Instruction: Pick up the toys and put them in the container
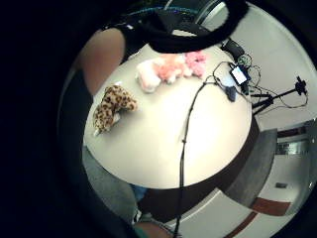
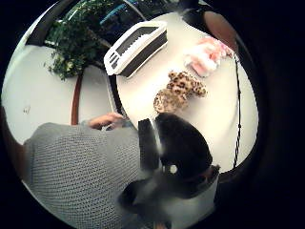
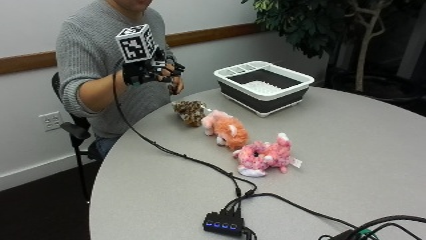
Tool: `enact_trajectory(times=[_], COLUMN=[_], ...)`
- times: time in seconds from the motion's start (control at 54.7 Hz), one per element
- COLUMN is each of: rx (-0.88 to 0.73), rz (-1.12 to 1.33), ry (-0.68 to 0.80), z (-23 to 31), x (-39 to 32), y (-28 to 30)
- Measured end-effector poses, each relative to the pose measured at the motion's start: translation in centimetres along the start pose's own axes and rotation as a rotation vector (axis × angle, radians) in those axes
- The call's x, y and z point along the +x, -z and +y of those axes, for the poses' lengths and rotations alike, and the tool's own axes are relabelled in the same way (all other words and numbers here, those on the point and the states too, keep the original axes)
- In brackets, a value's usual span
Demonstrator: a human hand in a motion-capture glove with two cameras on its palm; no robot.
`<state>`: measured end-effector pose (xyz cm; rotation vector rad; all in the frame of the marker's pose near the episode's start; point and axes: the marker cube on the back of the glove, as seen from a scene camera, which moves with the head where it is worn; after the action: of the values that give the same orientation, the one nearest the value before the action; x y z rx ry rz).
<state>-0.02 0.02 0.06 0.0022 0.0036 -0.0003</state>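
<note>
Three plush toys lie in a row on the round grey table (image 3: 373,165): a leopard-spotted one (image 3: 192,112) nearest the person, an orange-pink one (image 3: 226,130) in the middle, and a pink one (image 3: 266,155). Behind them stands the container (image 3: 229,75), a white-rimmed dark bin with nothing in it. My gloved right hand (image 3: 152,72) hangs in the air above the table's edge, up and to the person's side of the leopard toy, fingers relaxed and holding nothing. The palm views show the leopard toy (image 1: 114,106) (image 2: 178,90), the pink toys (image 1: 168,69) (image 2: 207,55) and the container (image 2: 138,45) below.
A black cable (image 3: 180,155) runs from the glove across the table to a small hub (image 3: 223,222) with blue lights at the front edge. The person's bare hand (image 2: 107,120) stays near the table edge. A potted plant (image 3: 319,25) stands behind the container.
</note>
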Motion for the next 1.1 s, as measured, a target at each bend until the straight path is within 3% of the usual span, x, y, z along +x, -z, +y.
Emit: enact_trajectory(times=[0.475,0.713,0.823,0.969,1.097], rx=[-0.03,-0.059,-0.066,-0.139,-0.326], rz=[0.004,-0.009,0.127,0.118,0.131], ry=[0.015,0.11,0.181,0.135,0.039], z=[-0.7,-6.5,-9.0,-8.8,-7.2], x=[-0.8,-4.8,-5.5,-6.1,-5.2], y=[-0.9,-1.3,-2.1,-6.1,-12.8])
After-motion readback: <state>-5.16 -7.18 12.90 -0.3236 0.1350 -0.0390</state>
